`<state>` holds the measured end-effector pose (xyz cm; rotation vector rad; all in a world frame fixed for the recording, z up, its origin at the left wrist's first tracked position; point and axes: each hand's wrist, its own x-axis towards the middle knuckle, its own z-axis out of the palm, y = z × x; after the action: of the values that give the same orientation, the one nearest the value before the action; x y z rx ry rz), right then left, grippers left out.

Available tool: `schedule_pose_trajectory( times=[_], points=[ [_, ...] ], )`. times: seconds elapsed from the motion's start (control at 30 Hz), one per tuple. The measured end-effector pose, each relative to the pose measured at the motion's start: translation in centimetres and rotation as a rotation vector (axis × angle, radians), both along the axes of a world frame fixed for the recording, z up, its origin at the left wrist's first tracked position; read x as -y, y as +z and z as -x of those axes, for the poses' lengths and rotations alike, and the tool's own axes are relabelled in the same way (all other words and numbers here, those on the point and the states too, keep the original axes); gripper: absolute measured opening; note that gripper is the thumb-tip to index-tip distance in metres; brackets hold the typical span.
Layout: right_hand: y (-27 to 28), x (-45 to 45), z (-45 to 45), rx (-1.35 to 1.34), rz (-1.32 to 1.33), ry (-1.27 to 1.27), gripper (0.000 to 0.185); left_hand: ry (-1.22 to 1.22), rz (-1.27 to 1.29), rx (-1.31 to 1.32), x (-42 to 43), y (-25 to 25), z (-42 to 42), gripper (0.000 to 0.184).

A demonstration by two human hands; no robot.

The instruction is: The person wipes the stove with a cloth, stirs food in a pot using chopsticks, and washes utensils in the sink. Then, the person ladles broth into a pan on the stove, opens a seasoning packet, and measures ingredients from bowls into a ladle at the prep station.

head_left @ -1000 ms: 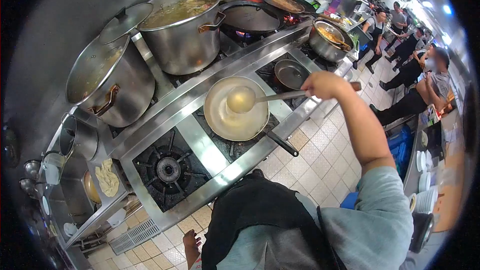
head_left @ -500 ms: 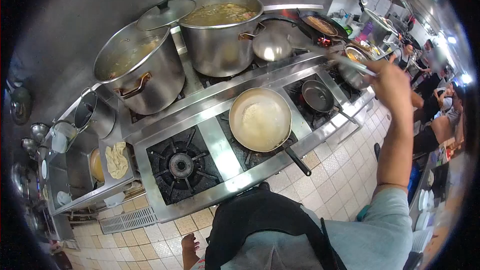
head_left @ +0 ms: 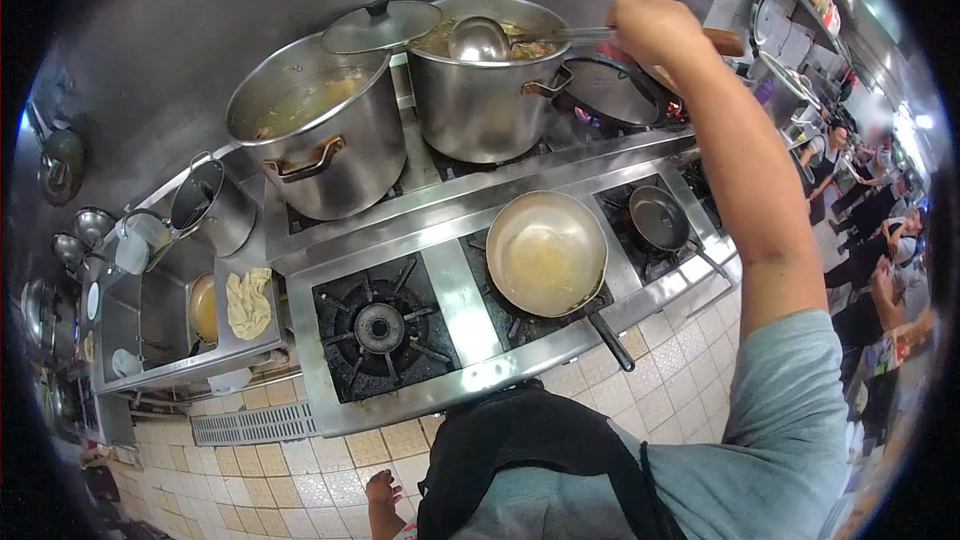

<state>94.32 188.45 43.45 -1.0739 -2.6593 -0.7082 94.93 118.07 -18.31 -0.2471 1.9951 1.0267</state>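
Observation:
My right hand [head_left: 655,32] is closed round the handle of a ladle [head_left: 480,40], whose metal bowl is over the mouth of the right stockpot [head_left: 475,105]. Broth with bits of food shows inside that pot. A light-coloured frying pan [head_left: 547,253] sits on the front burner below, a little pale liquid in its bottom and its black handle pointing toward me. My left hand [head_left: 381,489] hangs low over the floor, fingers loosely apart, holding nothing.
A second stockpot [head_left: 325,165] stands left, a glass lid [head_left: 381,26] resting across both rims. Small black pan [head_left: 659,219] right; bare burner [head_left: 380,328] front left. A cloth [head_left: 248,304] lies beside the sink. Flames show under a black wok [head_left: 612,92]. Several people stand far right.
The ladle has gone from over the frying pan, across to the right, and now to the right stockpot. The view has shifted so the stove appears further right. My left hand stays low.

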Motion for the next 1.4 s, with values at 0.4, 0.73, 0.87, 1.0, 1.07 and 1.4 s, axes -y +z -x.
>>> schedule_pose_trajectory(
  times=[0.4,0.73,0.87,1.0,1.07,1.4],
  points=[
    [0.7,1.4,4.5,-0.06,-0.033,-0.068,0.023,0.359,0.042,0.304,0.5,3.8,-5.7,0.035],
    [-0.7,-0.5,7.1,0.126,0.157,-0.018,0.021,0.194,-0.053,0.033,1.1,-0.5,-4.3,0.038],
    [0.6,-3.6,7.1,0.256,0.572,-0.187,0.015,0.164,-0.12,-0.017,2.2,-2.3,-3.7,0.038],
    [1.5,-6.7,5.1,0.032,0.695,-0.162,0.017,0.132,-0.028,0.047,2.5,-2.0,-4.8,0.039],
    [2.2,-7.2,4.0,-0.034,0.738,-0.206,0.016,0.052,0.001,0.044,3.1,-1.9,-5.2,0.04],
    [9.6,0.0,-4.6,-0.117,0.754,-0.28,0.025,-0.278,0.046,0.007,5.3,-2.4,-0.8,0.044]
  ],
)
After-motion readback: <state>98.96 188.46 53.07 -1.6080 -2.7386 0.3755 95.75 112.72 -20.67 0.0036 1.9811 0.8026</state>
